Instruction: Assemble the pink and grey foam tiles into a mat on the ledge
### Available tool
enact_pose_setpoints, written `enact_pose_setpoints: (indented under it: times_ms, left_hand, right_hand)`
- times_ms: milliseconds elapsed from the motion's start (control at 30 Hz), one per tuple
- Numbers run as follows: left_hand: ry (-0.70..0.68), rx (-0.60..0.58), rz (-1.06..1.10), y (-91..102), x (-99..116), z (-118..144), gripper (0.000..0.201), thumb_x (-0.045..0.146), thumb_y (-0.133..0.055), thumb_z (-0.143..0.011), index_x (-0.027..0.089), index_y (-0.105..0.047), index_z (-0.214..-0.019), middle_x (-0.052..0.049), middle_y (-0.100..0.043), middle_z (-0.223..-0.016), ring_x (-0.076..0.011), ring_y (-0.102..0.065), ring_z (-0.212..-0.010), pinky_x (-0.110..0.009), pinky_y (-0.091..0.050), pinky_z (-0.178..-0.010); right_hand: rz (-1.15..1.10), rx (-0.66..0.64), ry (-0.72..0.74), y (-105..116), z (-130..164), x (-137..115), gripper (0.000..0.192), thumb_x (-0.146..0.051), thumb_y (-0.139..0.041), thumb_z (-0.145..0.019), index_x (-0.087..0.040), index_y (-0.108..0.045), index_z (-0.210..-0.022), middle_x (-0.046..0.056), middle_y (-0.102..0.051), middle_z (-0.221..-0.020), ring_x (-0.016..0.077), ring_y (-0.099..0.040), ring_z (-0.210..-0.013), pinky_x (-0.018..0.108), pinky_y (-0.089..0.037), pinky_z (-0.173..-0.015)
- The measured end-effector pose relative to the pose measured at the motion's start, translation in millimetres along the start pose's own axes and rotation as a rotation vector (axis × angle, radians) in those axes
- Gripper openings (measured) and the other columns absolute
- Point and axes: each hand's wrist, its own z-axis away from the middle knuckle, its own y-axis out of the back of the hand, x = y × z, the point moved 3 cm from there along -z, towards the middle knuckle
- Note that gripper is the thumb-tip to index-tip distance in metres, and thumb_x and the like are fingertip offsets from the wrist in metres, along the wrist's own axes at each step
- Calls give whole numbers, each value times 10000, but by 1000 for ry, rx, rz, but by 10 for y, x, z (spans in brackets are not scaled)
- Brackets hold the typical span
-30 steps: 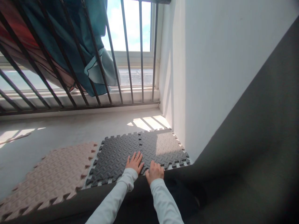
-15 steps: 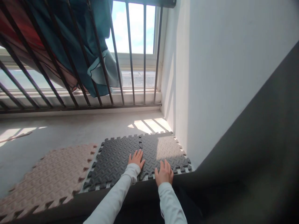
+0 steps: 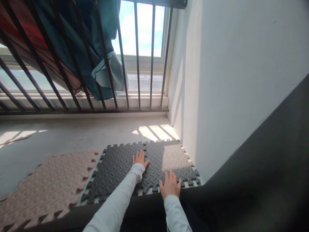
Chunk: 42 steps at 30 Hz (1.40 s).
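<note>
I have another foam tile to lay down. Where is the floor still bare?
Bare concrete floor runs between the window bars and both mats. The corner by the white wall is taken: the dark mat fills it, with the left hand and right hand flat on it.

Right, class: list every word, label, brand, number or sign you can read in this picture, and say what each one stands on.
None: no readable text shows anywhere.
Dark grey foam mat: raised tread pattern only, under the left hand and right hand.
Beige foam mat: pattern only.
Teal cloth on the window bars: no print legible.
</note>
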Motion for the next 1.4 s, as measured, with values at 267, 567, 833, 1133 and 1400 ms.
enact_pose_setpoints:
  times_ms: [267,567,833,1133,1400]
  left_hand:
    - [-63,39,39,-90,-45,-11,582,490,-278,-787,286,-245,-1332,24,-136,-1440,-229,-115,-1309,-455,-126,-1046]
    - [-57,64,65,97,-19,-330,571,438,-294,-791,233,-289,-1324,10,-223,-1422,-209,-228,-1273,-391,-221,-1030]
    - [-64,44,54,6,-8,-463,576,479,-260,-783,289,-262,-1326,49,-159,-1434,-201,-120,-1309,-433,-136,-1051]
    - [-129,-14,21,66,26,-559,553,486,-222,-796,355,-187,-1332,87,-112,-1440,-226,-81,-1314,-524,-114,-1030]
    - [-191,-185,-49,224,22,-536,601,513,-336,-759,357,-207,-1325,47,-118,-1444,-257,-99,-1309,-563,-132,-1008]
  right_hand:
    - [66,51,-28,-23,-6,-104,488,-236,-423,-698,-122,-521,-1162,152,-419,-1289,269,-351,-1191,436,-254,-957]
    - [95,123,-14,-82,-21,-122,468,-244,-433,-690,-101,-553,-1119,183,-449,-1255,293,-383,-1159,422,-284,-926]
    - [75,88,0,-88,-30,-101,487,-276,-422,-699,-98,-538,-1137,189,-434,-1265,305,-372,-1162,430,-281,-927]
    - [87,95,18,-152,-48,-96,487,-281,-395,-709,-88,-535,-1134,202,-434,-1260,326,-374,-1158,448,-284,-918]
    - [102,81,1,-104,-48,-144,478,-267,-419,-712,-52,-540,-1121,230,-439,-1243,344,-377,-1150,437,-274,-920]
